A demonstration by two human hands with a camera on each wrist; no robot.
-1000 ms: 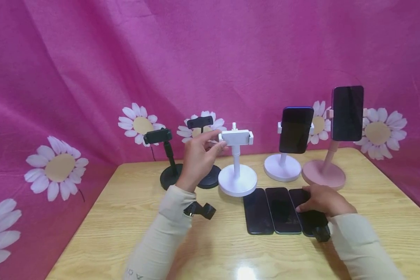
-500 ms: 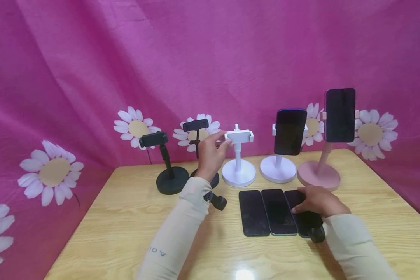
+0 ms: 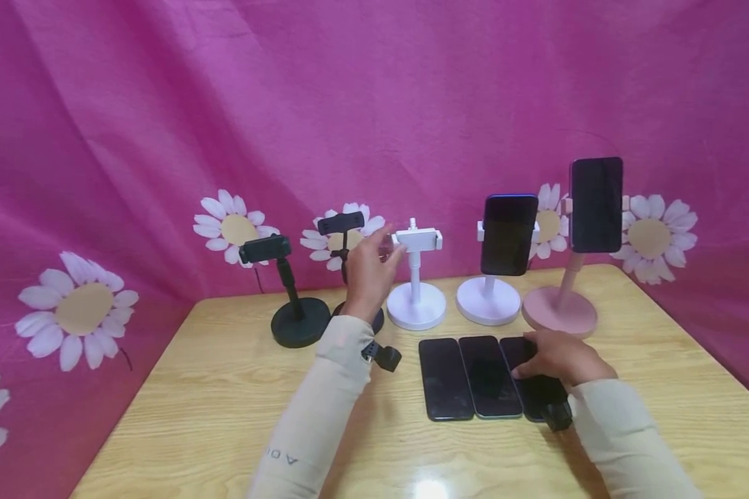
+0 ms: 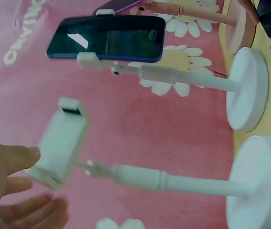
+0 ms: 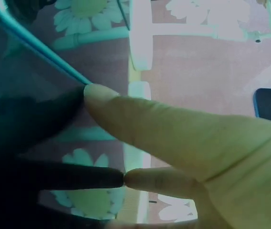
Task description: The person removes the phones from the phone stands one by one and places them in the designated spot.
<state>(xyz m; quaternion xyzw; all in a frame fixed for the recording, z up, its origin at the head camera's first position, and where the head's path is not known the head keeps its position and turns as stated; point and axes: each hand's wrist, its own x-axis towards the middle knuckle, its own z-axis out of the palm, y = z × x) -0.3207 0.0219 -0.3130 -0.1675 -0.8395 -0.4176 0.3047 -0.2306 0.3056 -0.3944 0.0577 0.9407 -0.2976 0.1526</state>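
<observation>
My left hand (image 3: 369,272) is at the left end of the clamp on a white phone stand (image 3: 416,305). In the left wrist view the thumb tip overlaps the edge of that clamp (image 4: 61,143), and the other fingers are spread apart below it. The clamp holds no phone. Three dark phones lie side by side on the table: a left one (image 3: 446,381), a middle one (image 3: 490,378) and a right one (image 3: 543,394). My right hand (image 3: 564,357) rests over the right phone, its thumb near the left edge and its fingertips at the far end.
Right of the empty stand, another white stand (image 3: 488,308) and a pink stand (image 3: 562,312) each hold an upright phone. Two black stands, one at far left (image 3: 298,324) and one partly behind my left hand (image 3: 341,223), carry no phone. A magenta flowered cloth (image 3: 374,104) hangs behind the table (image 3: 225,388).
The white stand has moved back, level with its neighbour, while my left hand held its clamp. That hand's fingers have since loosened from the clamp. My right hand stays on the right phone.
</observation>
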